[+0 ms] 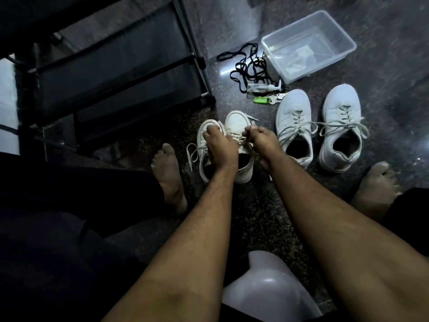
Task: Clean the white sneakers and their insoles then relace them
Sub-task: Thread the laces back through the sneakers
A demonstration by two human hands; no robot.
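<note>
Step in hand looks like unlacing the first pair, before any cleaning. Left hand [220, 147] rests on the two cream sneakers [234, 131], which stand side by side on the floor [255, 217]; its fingers [212, 130] curl over the toe end of the left shoe, steadying it. Right hand [260, 138] sits just right of that, fingers [251, 129] bunched and pinching the flat lace [236, 138] over the eyelets of the right shoe. A loose lace end [192, 154] trails left of the left-hand fingers.

Next move, by my guess: pull the lace free through the eyelets, row by row, holding the shoe down so it doesn't tip.

Second pair of white sneakers [318, 126], smooth leather-like uppers, round toes, laces slack and untied, stands right of the right-hand fingers, near but apart. Beyond the fingers: tangled black cord [243, 66], a green tag with keys [262, 99], a small clear bottle [262, 87], and a clear rectangular plastic tub [308, 43], contents unclear. Floor is dark speckled stone, glossy.
</note>
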